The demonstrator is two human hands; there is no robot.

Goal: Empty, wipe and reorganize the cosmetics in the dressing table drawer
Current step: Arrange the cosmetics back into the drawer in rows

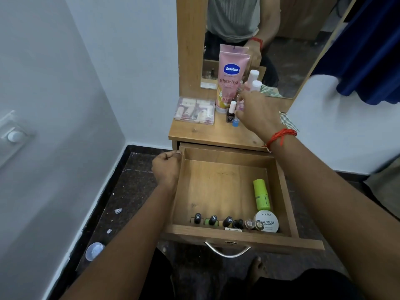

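Far left on the dark floor, beside the white wall, lies a small round white lid (94, 250). Your left hand (167, 169) is curled into a loose fist, its knuckles resting against the left wall of the open wooden drawer (178, 191); it holds nothing you can make out. On the table (207, 133) above, at its left end, sits a clear plastic case (194, 111) of small cosmetics. Beside it stands a tall pink Vaseline tube (231, 81), with a dark nail polish bottle (230, 112) and a small blue bottle (236, 122) just in front. Inside the drawer, a row of nail polish bottles (227, 223) lines the front wall, most of the floor bare. Further right lie a green tube (261, 194) and a round white tin (266, 221) marked nail polish. Your right hand (257, 111), a red thread at the wrist, reaches over the table, fingers closed around a small pinkish bottle (240, 105), mostly hidden by the hand.
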